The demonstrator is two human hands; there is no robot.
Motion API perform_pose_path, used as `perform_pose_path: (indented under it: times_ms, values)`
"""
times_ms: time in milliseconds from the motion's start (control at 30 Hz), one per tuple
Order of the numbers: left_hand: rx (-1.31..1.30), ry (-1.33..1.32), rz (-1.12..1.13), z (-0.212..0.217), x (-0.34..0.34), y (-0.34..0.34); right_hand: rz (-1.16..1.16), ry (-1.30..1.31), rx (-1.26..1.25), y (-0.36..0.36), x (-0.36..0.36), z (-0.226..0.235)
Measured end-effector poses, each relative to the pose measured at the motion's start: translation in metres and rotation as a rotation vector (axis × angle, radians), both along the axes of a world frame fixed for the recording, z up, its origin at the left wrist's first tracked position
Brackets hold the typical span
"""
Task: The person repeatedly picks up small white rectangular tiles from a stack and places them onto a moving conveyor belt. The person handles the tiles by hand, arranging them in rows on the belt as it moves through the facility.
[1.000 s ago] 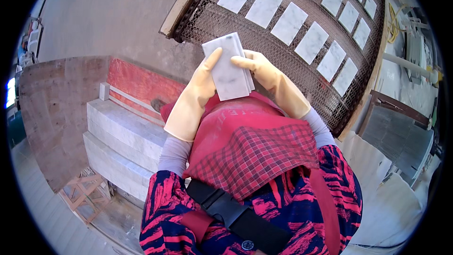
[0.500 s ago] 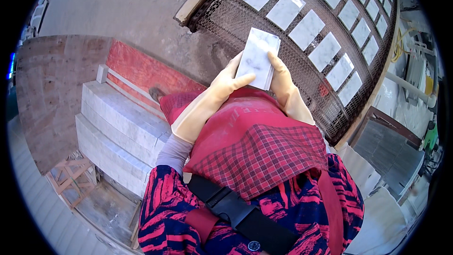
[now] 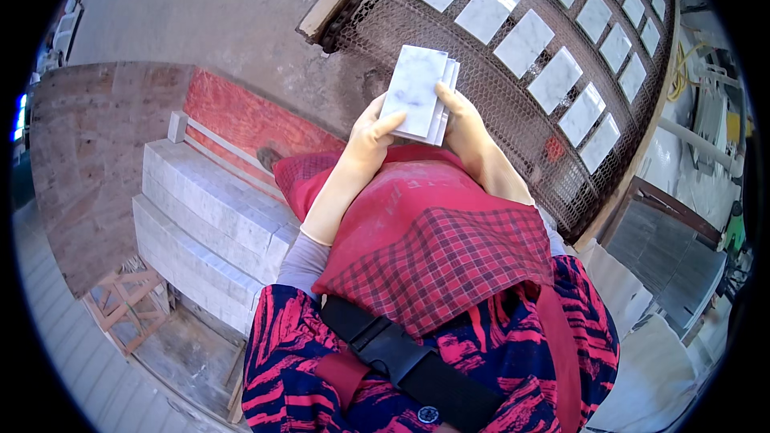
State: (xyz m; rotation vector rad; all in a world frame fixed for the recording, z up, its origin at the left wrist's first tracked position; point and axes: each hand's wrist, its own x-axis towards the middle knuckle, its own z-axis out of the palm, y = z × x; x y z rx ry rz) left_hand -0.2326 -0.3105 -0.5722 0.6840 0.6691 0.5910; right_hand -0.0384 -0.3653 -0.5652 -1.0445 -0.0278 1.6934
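Between my two hands, in front of my red apron, is a small stack of white, grey-veined marble tiles [image 3: 415, 90]. Its top tile is shifted left, so the edges of the ones beneath show on the right. My left hand [image 3: 374, 130], in a cream rubber glove, grips the stack's left side with the thumb on the top face. On the other side my right hand [image 3: 460, 119], gloved alike, holds the right edges with its thumb near the upper right. The fingers under the stack are hidden.
A mesh conveyor belt [image 3: 385, 32] with rows of similar tiles [image 3: 555, 80] runs up the right side. At left, stacks of long pale stone tiles [image 3: 216, 192] stand by a red board [image 3: 241, 116] and a brown wooden panel [image 3: 104, 160]. A dark panel [image 3: 662, 252] is at far right.
Both hands have moved slightly left with the stack. The top tile has slid left over the ones beneath, fanning their right edges out. The tiles on the belt have barely shifted.
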Motion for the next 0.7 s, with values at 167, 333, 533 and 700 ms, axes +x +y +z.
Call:
perform_pose_path:
  times_ms: [167, 333, 533, 700]
  values:
    - [-0.058, -0.019, -0.014, -0.001, -0.001, 0.000, 0.028, -0.076, 0.013, -0.001, -0.002, 0.009]
    - [-0.118, -0.028, -0.030, 0.001, 0.003, 0.001, 0.040, 0.035, 0.024, -0.002, -0.001, -0.006]
    - [-0.164, -0.066, -0.049, -0.002, 0.010, 0.000, 0.071, 0.181, 0.009, -0.005, 0.003, -0.018]
    - [-0.282, -0.114, -0.026, -0.013, 0.010, 0.005, 0.126, 0.245, 0.043, -0.009, 0.006, -0.027]
